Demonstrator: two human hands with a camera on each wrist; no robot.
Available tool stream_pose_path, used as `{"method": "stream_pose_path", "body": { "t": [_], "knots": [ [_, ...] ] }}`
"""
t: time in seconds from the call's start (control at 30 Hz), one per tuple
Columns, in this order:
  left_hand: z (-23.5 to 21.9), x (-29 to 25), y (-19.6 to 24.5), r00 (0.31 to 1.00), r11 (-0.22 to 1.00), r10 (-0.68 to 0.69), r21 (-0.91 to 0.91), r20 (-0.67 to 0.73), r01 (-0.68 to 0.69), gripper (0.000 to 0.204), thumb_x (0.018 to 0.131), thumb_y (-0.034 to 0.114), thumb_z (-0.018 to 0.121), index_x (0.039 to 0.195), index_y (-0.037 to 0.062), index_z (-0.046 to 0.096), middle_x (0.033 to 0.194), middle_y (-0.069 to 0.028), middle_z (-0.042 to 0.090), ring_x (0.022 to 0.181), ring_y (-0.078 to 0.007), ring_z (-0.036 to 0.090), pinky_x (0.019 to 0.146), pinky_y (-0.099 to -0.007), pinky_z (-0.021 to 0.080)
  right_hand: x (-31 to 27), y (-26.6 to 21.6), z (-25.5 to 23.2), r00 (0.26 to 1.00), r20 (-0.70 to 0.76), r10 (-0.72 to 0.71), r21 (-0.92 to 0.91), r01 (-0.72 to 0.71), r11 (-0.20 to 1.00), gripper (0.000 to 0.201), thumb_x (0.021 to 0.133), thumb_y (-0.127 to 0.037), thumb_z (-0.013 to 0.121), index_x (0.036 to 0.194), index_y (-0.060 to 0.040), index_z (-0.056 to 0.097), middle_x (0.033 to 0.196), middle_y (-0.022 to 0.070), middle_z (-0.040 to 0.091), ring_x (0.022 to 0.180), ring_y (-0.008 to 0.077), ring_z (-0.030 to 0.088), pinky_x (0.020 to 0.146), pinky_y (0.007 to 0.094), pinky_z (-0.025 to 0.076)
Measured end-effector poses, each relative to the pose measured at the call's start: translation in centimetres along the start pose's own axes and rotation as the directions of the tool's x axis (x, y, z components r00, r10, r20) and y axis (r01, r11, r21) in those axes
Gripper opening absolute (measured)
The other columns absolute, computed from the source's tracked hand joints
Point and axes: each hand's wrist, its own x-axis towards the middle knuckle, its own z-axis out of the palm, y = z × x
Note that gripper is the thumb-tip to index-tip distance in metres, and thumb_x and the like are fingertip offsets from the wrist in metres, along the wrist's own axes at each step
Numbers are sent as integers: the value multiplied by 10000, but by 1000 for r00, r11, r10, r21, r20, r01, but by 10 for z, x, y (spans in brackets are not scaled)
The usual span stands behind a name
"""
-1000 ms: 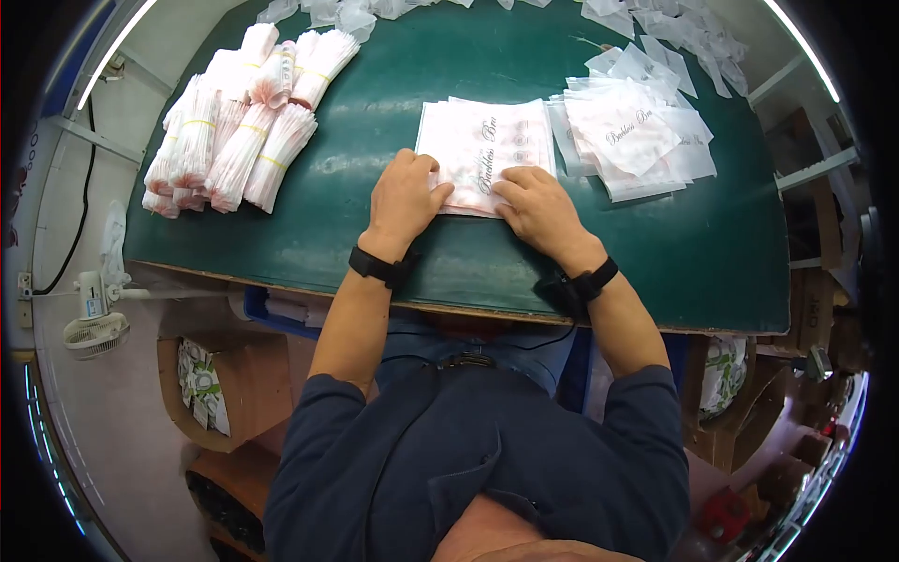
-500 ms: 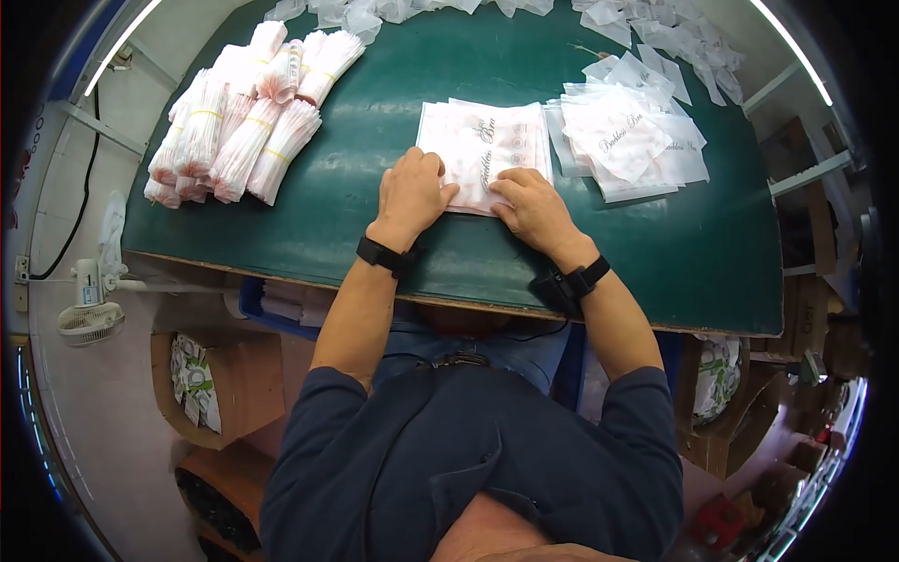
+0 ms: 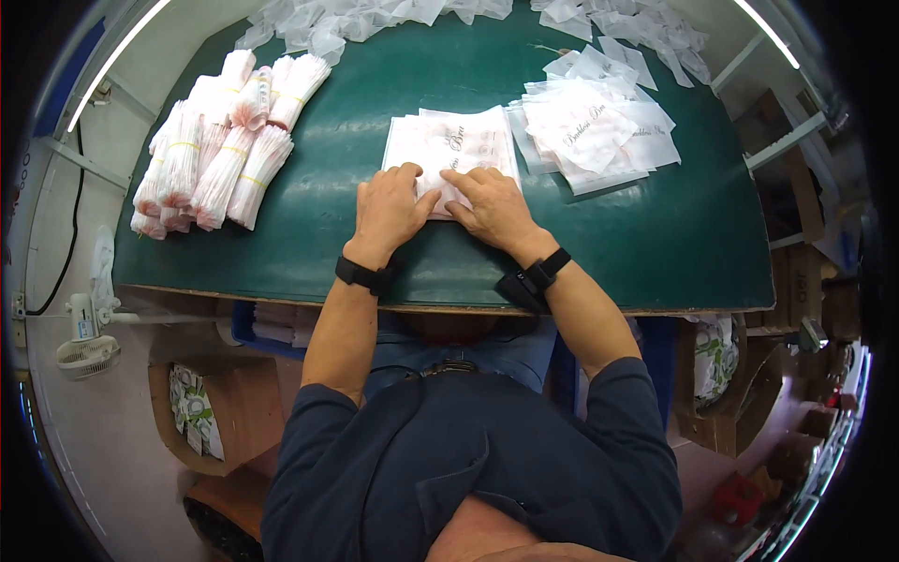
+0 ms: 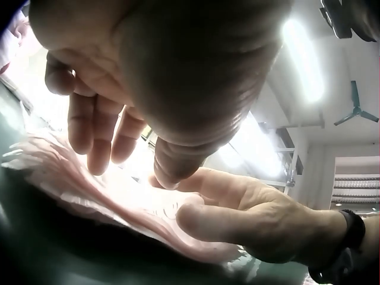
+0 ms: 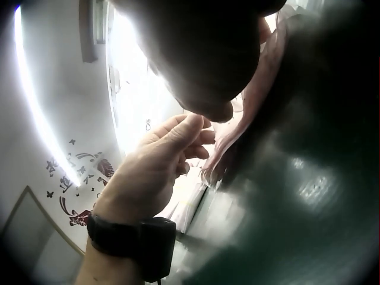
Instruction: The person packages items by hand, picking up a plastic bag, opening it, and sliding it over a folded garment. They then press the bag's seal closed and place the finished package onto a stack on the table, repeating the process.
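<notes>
A flat stack of thin white printed bags (image 3: 492, 140) with pink tint and dark script lettering lies in front of the person. The left hand (image 3: 389, 211) rests on its near left part, fingers bent loosely over the top. Close beside it the right hand (image 3: 492, 211) touches the near middle, covering part of the lettering, with the two thumbs almost meeting. In the left wrist view, the left fingers (image 4: 101, 127) point down over the stack's layered pinkish edge (image 4: 130, 214). From the right wrist, the left hand (image 5: 154, 166) shows beyond the dark right thumb.
Rolled bag bundles (image 3: 192, 155) with yellow bands are piled at the left of the green table (image 3: 346, 169). Loose printed bags (image 3: 599, 131) lie in a heap to the right. Crumpled clear bags (image 3: 346, 23) line the far edge. A small fan (image 3: 87, 347) is at lower left.
The right hand has slid left over the stack, closer to the left hand, and now covers more of the lettering. The head view has shifted slightly; the stack remains on the table.
</notes>
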Motion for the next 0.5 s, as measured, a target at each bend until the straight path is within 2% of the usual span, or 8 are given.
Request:
{"method": "stream_pose_path", "body": {
  "t": [0.1, 0.13, 0.2, 0.23, 0.27, 0.37, 0.4, 0.5],
  "knots": [
    [-3, -2, 2, 997, 988, -83, -132, 3, 83, 477, 917, 390, 815, 1219, 34, 719, 1087, -182, 773, 979, -357, 736, 849, -477, 547, 0, 4, 8, 999, 11, -32, -10, 32, 999, 291, 962, -205, 731, 1226, -85, 756, 1051, 106, 730, 999, 345, 690, 879, 475, 551],
    [-4, -4, 3, 997, 989, -79, -128, 4, 79, 477, 917, 390, 815, 1219, 34, 719, 1087, -182, 773, 979, -357, 736, 849, -477, 547, 0, 5, 10, 999, -51, 13, 44, -11, 999, 284, 959, -191, 727, 1220, -83, 756, 1031, 99, 727, 975, 337, 692, 857, 469, 551],
    [-5, -9, 11, 971, 915, -229, -356, -65, 192, 488, 964, 354, 793, 1271, -11, 693, 1095, -171, 778, 929, -297, 755, 806, -419, 573, 1, 6, 12, 980, -167, 112, 154, -86, 984, 271, 954, -162, 719, 1209, -80, 756, 990, 86, 719, 928, 321, 696, 813, 456, 551],
    [-5, -8, 14, 948, 853, -306, -468, -87, 232, 493, 987, 337, 783, 1297, -33, 680, 1099, -165, 781, 904, -267, 764, 784, -389, 586, 2, 3, 12, 979, -172, 111, 151, -86, 985, 271, 954, -162, 719, 1209, -80, 756, 990, 86, 719, 928, 321, 696, 813, 456, 551],
    [-2, -8, 13, 949, 853, -301, -470, -88, 227, 493, 987, 337, 783, 1297, -33, 680, 1099, -165, 781, 904, -267, 764, 784, -389, 586, 1, -3, 11, 980, -191, 53, 133, -27, 991, 263, 951, -159, 723, 1199, -80, 756, 980, 85, 712, 913, 314, 694, 800, 449, 549],
    [13, -12, 8, 901, 484, -424, -818, 91, 310, 474, 1043, 283, 737, 1313, -97, 652, 1088, -137, 771, 882, -153, 739, 744, -310, 593, -6, -17, 5, 974, -217, -57, 86, 77, 993, 248, 945, -154, 730, 1180, -80, 757, 958, 82, 698, 883, 301, 689, 773, 435, 543],
    [14, -13, 9, 902, 481, -421, -821, 92, 308, 474, 1043, 283, 737, 1313, -97, 652, 1088, -137, 771, 882, -153, 739, 744, -310, 593, -6, -18, 3, 977, -193, -95, 60, 108, 992, 239, 944, -157, 735, 1169, -80, 756, 946, 82, 691, 878, 297, 687, 767, 434, 541],
    [16, -21, 9, 874, 248, -436, -905, 214, 345, 454, 1059, 256, 719, 1299, -122, 641, 1065, -115, 765, 888, -116, 714, 717, -300, 590, -5, -24, 1, 977, -134, -169, 24, 173, 985, 221, 942, -163, 744, 1146, -81, 756, 922, 81, 678, 867, 289, 683, 755, 434, 535]
  ]
}}
